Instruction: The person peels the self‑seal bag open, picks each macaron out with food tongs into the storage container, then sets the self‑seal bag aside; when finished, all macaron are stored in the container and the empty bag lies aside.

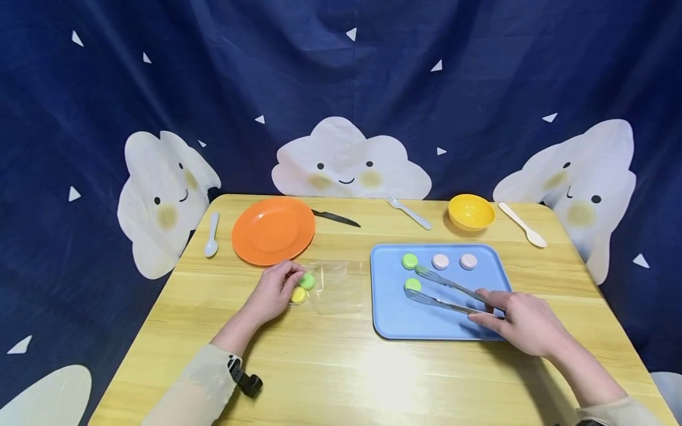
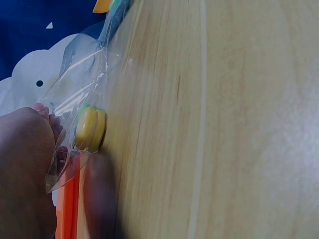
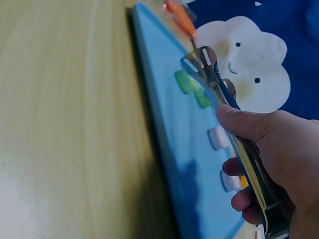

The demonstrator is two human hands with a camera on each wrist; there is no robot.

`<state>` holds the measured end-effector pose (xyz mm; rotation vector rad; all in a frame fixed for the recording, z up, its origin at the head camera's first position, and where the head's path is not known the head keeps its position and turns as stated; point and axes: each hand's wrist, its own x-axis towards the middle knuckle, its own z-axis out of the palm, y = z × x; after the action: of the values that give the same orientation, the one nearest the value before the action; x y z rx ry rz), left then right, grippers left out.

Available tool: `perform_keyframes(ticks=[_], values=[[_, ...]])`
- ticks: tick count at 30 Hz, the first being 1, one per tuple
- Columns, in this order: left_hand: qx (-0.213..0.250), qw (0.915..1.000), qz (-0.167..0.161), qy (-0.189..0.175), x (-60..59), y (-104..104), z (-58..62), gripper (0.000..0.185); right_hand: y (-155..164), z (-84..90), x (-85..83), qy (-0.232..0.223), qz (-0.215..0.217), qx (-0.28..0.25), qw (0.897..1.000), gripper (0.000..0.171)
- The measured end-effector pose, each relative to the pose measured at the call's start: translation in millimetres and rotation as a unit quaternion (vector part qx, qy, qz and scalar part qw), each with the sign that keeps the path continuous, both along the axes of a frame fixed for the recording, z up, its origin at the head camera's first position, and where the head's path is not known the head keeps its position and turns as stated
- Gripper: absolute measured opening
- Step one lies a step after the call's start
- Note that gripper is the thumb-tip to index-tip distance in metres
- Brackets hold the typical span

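My left hand [image 1: 274, 290] pinches the near end of a clear plastic bag [image 1: 338, 290] lying on the table. Inside the bag are a green macaron [image 1: 306, 280] and a yellow macaron [image 2: 90, 129]. With my right hand [image 1: 524, 319] I hold metal tongs [image 3: 239, 144] over the blue tray [image 1: 386, 322], their arms spread apart. One tong end overlaps the lower green macaron [image 1: 412, 284]; the other lies just beside the upper green macaron [image 1: 409, 261]. Whether either end touches a macaron, I cannot tell. Two pale pink macarons [image 1: 440, 261] sit farther right on the tray.
An orange plate [image 1: 273, 231] stands behind my left hand, with a black knife [image 1: 337, 218] next to it. Along the back lie a fork [image 1: 409, 213], a yellow bowl [image 1: 471, 212] and a white spoon [image 1: 523, 225]. A pale blue spoon [image 1: 212, 235] lies at the left edge.
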<state>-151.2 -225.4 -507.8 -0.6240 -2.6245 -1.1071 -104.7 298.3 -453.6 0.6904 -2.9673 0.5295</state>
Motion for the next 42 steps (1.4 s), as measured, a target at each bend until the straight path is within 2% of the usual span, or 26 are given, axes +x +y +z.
perform_keyframes(ticks=[6, 12, 17, 21, 25, 30, 42], values=[[0.004, 1.0000, 0.001, -0.008, 0.7, 1.2, 2.8, 0.008, -7.5, 10.7, -4.3, -0.005, -0.011, -0.015, 1.000, 0.025], [0.008, 1.0000, 0.003, 0.002, 1.5, 1.0, 2.2, 0.006, -27.6, 15.7, -12.3, 0.018, 0.021, -0.036, 0.999, 0.019], [0.009, 0.9999, 0.007, 0.006, 1.7, 0.3, 1.3, 0.005, -49.2, 9.8, -23.5, 0.035, 0.052, -0.049, 0.997, 0.018], [0.011, 0.9999, 0.006, 0.003, 2.4, 0.3, 1.6, 0.006, -64.8, 5.7, -29.9, 0.029, 0.066, -0.044, 0.996, 0.032], [0.014, 0.9999, 0.006, 0.004, 3.4, -0.9, 1.4, 0.006, -79.7, 2.7, -34.5, 0.015, 0.069, -0.039, 0.997, 0.037], [0.015, 0.9999, 0.004, 0.007, 4.6, -2.4, 0.4, 0.005, -99.7, -1.2, -39.3, -0.001, 0.087, -0.045, 0.995, 0.037], [0.028, 0.9988, -0.014, 0.036, 3.9, -2.8, -1.6, 0.006, -157.4, -15.6, -48.4, 0.029, 0.138, -0.042, 0.989, 0.037]])
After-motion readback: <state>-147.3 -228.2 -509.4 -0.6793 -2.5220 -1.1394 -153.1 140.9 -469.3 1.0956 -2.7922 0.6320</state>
